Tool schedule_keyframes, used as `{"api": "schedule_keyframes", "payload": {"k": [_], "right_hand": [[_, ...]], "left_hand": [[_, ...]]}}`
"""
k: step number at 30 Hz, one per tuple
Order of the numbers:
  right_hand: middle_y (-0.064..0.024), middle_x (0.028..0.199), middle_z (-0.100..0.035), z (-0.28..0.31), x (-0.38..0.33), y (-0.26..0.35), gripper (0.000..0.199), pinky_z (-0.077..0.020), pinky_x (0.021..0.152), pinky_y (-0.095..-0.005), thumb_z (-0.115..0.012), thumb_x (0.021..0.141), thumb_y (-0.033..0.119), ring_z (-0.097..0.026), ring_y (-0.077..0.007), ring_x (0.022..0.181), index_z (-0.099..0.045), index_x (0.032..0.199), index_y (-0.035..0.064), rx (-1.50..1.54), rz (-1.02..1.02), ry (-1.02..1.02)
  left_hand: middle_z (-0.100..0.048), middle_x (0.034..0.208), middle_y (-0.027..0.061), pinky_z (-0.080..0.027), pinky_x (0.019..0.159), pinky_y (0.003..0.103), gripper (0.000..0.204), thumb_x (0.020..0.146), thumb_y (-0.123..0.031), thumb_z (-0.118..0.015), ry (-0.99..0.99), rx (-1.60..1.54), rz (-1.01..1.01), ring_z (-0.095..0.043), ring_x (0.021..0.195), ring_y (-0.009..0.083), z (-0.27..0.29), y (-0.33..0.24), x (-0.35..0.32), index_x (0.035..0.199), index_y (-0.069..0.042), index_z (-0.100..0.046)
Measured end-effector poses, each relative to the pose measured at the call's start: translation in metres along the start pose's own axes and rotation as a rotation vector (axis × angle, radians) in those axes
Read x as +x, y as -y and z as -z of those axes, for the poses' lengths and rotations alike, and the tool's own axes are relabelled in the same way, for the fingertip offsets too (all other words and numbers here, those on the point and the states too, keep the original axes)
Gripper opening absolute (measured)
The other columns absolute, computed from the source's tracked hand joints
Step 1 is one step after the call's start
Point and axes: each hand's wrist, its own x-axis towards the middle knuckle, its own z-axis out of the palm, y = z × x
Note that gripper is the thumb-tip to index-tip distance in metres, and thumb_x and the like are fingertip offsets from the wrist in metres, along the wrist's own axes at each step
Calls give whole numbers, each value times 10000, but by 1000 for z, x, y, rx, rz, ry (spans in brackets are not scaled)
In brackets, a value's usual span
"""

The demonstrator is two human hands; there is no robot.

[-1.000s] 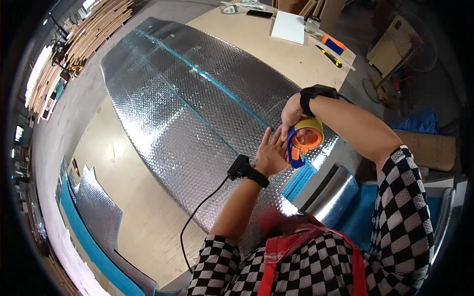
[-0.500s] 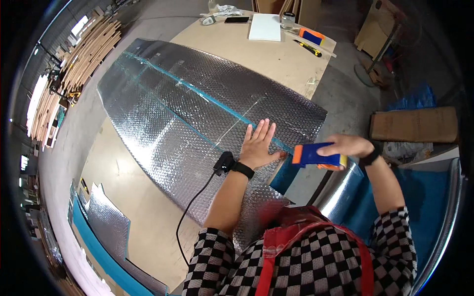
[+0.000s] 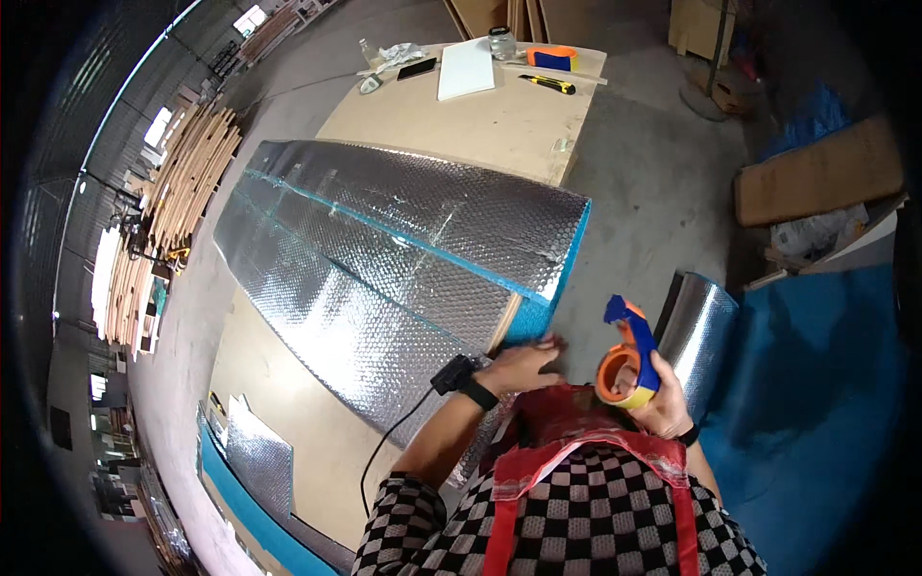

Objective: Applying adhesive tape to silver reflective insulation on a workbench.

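Left hand (image 3: 523, 367) pressing flat, fingers spread, on near corner of silver bubble-foil sheet (image 3: 403, 259), right hand (image 3: 663, 398) gripping orange-blue tape dispenser (image 3: 626, 365) at three o'clock—best kept taut, seam aligned.

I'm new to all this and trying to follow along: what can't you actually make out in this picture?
- Head view: left hand fingertips, blurred at the silver bubble-foil sheet's blue edge.
- Right hand palm, covered by the orange-and-blue tape dispenser.
- Small items on the far table: too small to identify.
- Silver roll: partly behind the right hand.
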Motion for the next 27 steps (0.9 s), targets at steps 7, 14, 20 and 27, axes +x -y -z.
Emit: {"api": "schedule_keyframes", "payload": {"k": [7, 14, 20, 27], "right_hand": [[-77, 959, -664, -19, -8, 24, 373, -505, 837, -300, -723, 891, 302, -650, -185, 885, -626, 1088, 1, -1287, 17, 554], [-159, 1056, -669, -24, 14, 11, 481, -509, 865, -418, -691, 885, 400, -640, -337, 992, -601, 1165, 19, -1649, 479, 1024], [-160, 1028, -667, -45, 23, -12, 534, -508, 872, -411, -663, 889, 481, -637, -332, 994, -609, 1140, 13, -1759, 407, 1076], [-178, 977, -674, -71, 41, -49, 548, -521, 833, -401, -664, 876, 528, -660, -336, 909, -632, 1056, 11, -1843, 106, 908]], "left_hand": [[-708, 1014, 112, -515, 839, 300, 267, 982, -151, -579, -588, -625, 257, -668, 953, 167, 25, -74, -55, 1204, -12, -630], [-646, 1226, 109, -472, 973, 330, 313, 992, -138, -550, -910, -991, 141, -614, 1114, 190, 52, -97, -117, 1270, -3, -602], [-652, 1148, 82, -459, 991, 321, 332, 945, -76, -598, -831, -954, 4, -599, 1114, 175, 51, -88, -130, 1274, -33, -613], [-678, 960, 26, -482, 791, 242, 116, 943, -102, -643, -764, -1100, 94, -614, 884, 99, 49, -31, -139, 996, -17, -703]]}}
